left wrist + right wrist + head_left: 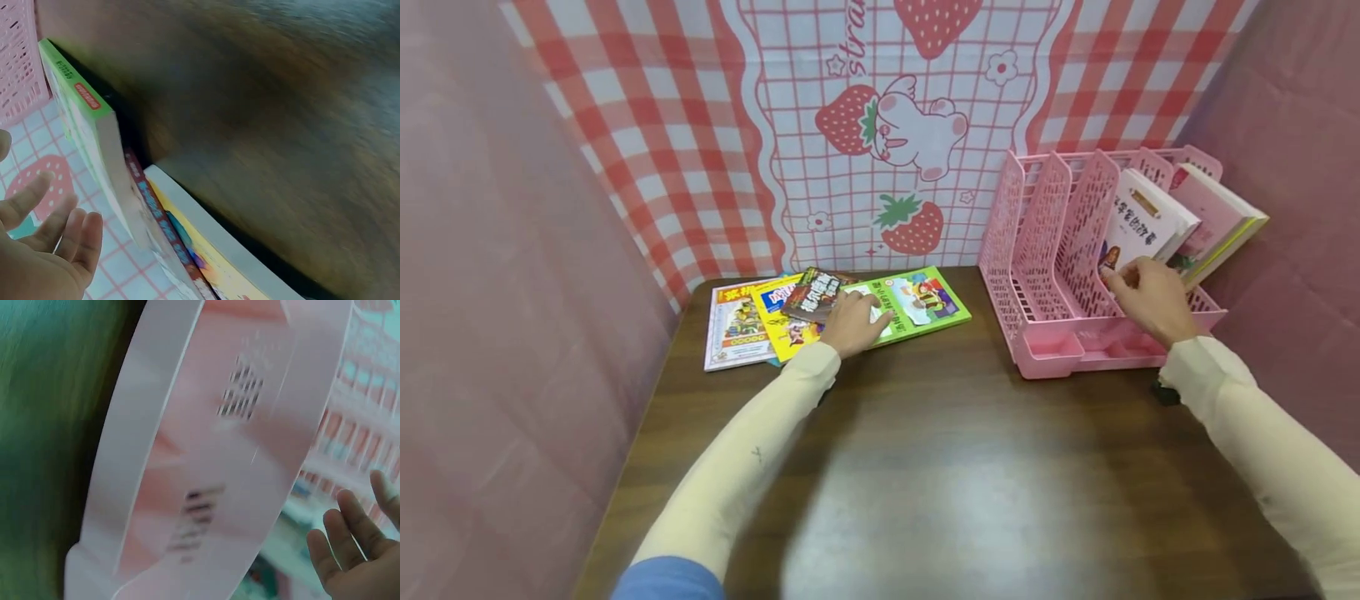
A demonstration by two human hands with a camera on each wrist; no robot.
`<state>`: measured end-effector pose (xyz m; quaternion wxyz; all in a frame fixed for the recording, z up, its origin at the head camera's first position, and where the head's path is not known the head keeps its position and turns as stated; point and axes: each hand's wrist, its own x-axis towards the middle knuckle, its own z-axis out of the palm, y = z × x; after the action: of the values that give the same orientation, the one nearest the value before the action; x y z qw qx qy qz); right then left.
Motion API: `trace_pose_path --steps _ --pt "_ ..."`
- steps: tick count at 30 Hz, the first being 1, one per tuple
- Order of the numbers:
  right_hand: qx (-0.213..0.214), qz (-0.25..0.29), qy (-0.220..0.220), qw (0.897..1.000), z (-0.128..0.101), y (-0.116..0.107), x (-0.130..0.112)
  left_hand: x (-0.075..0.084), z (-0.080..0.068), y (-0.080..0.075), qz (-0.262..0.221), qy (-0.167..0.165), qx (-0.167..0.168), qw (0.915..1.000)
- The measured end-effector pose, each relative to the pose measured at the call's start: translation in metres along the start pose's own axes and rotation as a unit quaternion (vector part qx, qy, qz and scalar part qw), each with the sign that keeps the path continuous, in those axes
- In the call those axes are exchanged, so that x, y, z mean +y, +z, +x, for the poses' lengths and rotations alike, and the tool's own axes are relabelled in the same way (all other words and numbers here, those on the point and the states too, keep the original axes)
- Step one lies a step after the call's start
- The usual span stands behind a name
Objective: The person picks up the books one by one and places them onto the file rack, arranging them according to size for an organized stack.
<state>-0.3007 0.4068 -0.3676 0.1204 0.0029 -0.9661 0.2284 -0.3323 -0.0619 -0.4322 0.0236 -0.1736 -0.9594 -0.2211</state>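
Dark wood tabletop [940,467] fills the lower frame. Upper left of centre: fanned stack of thin paperback picture books [775,321] lying flat, green-covered book [925,302] rightmost, small dark book [812,296] on top. Left hand [850,323] rests on the stack. Upper right: pink perforated plastic file rack [1045,250] standing on the tabletop, two books leaning in its right-hand slots, white-covered book [1150,221] left of pink-covered book [1213,217]. Right hand [1150,298] at the rack's front, by the white-covered book. Red-checked strawberry cloth [865,125] hangs behind everything.
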Motion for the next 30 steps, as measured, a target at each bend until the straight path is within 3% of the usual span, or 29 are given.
trace_pose_path --steps 9,15,21,26,30 --pt "-0.071 -0.050 -0.122 0.989 0.005 0.038 -0.043 -0.016 -0.009 -0.006 -0.023 -0.002 0.019 0.9995" --pt "-0.092 -0.035 -0.135 0.986 0.008 0.055 -0.068 -0.033 -0.017 -0.010 -0.033 -0.010 0.025 0.9991" --pt "-0.074 -0.036 -0.165 0.983 0.010 0.072 -0.086 -0.050 -0.024 -0.013 -0.027 0.006 0.034 0.9990" --pt "-0.047 -0.043 -0.200 0.978 0.011 0.094 -0.098 -0.066 -0.033 -0.017 -0.047 -0.017 0.032 0.9982" --pt "-0.054 -0.036 -0.210 0.976 0.011 0.110 -0.113 -0.080 -0.040 -0.021 -0.046 -0.020 0.036 0.9981"
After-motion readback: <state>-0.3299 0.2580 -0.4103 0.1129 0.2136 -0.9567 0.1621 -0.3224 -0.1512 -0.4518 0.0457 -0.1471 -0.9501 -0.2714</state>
